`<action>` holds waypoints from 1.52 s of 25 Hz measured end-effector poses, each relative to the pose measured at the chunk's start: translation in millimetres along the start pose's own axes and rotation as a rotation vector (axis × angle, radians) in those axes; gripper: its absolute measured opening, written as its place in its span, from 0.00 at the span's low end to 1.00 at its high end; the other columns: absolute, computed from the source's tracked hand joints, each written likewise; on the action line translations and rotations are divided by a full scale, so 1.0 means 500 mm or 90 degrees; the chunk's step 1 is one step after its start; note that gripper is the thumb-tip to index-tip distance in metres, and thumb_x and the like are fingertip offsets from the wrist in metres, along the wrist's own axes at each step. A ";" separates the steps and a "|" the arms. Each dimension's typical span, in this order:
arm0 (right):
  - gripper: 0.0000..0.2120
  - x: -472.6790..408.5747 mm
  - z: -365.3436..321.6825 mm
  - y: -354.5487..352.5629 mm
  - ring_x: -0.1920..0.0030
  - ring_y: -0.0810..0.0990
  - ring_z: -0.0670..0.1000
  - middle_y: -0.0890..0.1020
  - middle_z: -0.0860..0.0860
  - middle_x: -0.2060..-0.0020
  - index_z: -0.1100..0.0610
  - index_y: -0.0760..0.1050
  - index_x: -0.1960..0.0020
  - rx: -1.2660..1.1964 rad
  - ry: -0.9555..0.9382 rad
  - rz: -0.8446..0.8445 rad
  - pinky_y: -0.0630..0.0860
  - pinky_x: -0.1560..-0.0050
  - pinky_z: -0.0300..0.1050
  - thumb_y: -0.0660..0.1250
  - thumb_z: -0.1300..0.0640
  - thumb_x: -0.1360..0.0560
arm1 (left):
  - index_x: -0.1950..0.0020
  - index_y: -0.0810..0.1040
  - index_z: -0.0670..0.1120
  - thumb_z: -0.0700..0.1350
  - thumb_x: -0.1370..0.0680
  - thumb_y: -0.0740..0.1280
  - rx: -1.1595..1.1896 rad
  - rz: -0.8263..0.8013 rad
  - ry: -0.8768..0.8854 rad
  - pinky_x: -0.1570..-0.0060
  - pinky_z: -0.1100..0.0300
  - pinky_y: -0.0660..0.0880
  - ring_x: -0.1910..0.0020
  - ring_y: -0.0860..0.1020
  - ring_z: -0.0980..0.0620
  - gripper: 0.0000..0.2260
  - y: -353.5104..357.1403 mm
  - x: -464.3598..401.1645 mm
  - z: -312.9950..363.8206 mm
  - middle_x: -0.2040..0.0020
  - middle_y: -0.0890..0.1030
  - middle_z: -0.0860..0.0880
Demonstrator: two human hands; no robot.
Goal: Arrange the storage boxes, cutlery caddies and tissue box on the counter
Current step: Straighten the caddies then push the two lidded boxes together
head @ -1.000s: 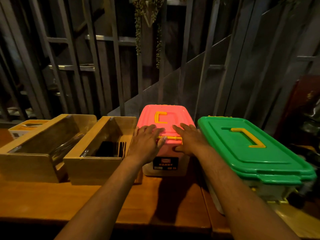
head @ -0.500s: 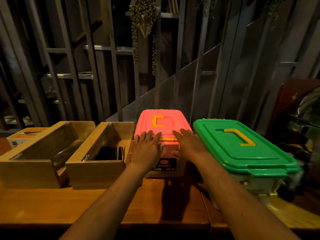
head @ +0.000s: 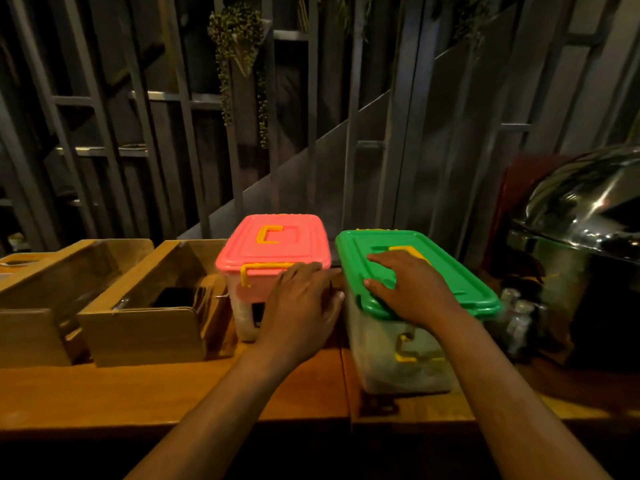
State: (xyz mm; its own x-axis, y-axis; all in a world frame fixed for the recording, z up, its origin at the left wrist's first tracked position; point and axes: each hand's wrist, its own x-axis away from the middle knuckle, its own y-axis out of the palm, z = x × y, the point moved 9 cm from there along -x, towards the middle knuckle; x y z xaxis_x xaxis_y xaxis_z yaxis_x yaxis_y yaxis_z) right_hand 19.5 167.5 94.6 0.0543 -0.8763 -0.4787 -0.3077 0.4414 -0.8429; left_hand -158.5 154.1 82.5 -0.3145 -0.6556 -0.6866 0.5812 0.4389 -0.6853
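Observation:
A clear storage box with a pink lid [head: 273, 242] stands at the back middle of the wooden counter [head: 173, 393]. To its right is a bigger clear box with a green lid [head: 446, 271]. My right hand [head: 408, 289] lies flat on the green lid's near left part. My left hand [head: 301, 303] rests, fingers spread, against the left front corner of the green box, in front of the pink box. Two wooden cutlery caddies [head: 152, 303] [head: 45, 292] stand left of the pink box. A tissue box [head: 17, 265] shows at the far left edge.
A shiny steel chafing dish with a domed lid [head: 585, 216] stands at the right, with small glass jars [head: 519, 317] between it and the green box. A dark slatted screen with a hanging plant [head: 239, 46] rises behind the counter.
Both hands left the pink lid and moved right: the right hand onto the green lid, the left to the green box's left corner. The camera view turned right.

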 end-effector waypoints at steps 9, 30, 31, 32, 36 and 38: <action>0.40 0.107 0.226 -0.017 0.27 0.64 0.51 0.68 0.45 0.28 0.39 0.67 0.30 -0.064 -0.004 -0.076 0.63 0.30 0.63 0.57 0.22 0.37 | 0.31 0.72 0.55 0.63 0.23 0.54 -0.054 -0.059 -0.108 0.28 0.53 0.58 0.29 0.62 0.46 0.25 0.157 0.016 0.162 0.31 0.72 0.47; 0.33 -0.046 0.229 0.079 0.29 0.61 0.54 0.65 0.46 0.27 0.39 0.61 0.27 0.021 -0.051 -0.033 0.61 0.31 0.65 0.69 0.42 0.29 | 0.30 0.69 0.54 0.68 0.23 0.47 -0.209 -0.061 -0.077 0.32 0.42 0.61 0.32 0.66 0.42 0.30 0.215 -0.092 0.045 0.35 0.72 0.45; 0.33 -0.059 0.225 0.088 0.29 0.61 0.54 0.65 0.46 0.26 0.39 0.61 0.27 0.023 -0.048 -0.036 0.61 0.31 0.64 0.69 0.42 0.29 | 0.30 0.69 0.54 0.68 0.23 0.46 -0.229 -0.066 -0.073 0.32 0.41 0.60 0.32 0.67 0.42 0.30 0.217 -0.100 0.032 0.35 0.73 0.45; 0.34 -0.070 0.222 0.096 0.29 0.61 0.54 0.65 0.46 0.26 0.40 0.61 0.27 0.023 -0.045 -0.040 0.62 0.31 0.64 0.69 0.43 0.29 | 0.30 0.69 0.54 0.68 0.23 0.46 -0.242 -0.069 -0.071 0.32 0.40 0.59 0.32 0.67 0.42 0.29 0.219 -0.108 0.021 0.35 0.73 0.45; 0.34 -0.101 0.235 0.114 0.29 0.62 0.55 0.66 0.46 0.27 0.40 0.62 0.27 0.024 -0.030 -0.039 0.62 0.31 0.63 0.70 0.43 0.30 | 0.30 0.69 0.56 0.68 0.23 0.47 -0.255 -0.078 -0.080 0.31 0.38 0.55 0.31 0.67 0.43 0.28 0.245 -0.135 -0.005 0.33 0.73 0.46; 0.34 -0.111 0.245 0.120 0.29 0.62 0.55 0.66 0.47 0.26 0.40 0.62 0.27 0.035 -0.024 -0.040 0.61 0.30 0.62 0.70 0.43 0.30 | 0.30 0.68 0.57 0.69 0.24 0.46 -0.253 -0.080 -0.079 0.31 0.37 0.54 0.31 0.66 0.43 0.29 0.261 -0.147 -0.014 0.33 0.72 0.47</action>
State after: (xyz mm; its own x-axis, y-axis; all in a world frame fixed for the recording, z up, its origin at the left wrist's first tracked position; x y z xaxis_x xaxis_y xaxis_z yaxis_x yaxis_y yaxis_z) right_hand 114.4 266.2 40.6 0.1084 -0.8952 -0.4322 -0.2494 0.3964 -0.8836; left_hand -64.9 264.0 41.9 -0.2581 -0.7771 -0.5739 0.2029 0.5372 -0.8187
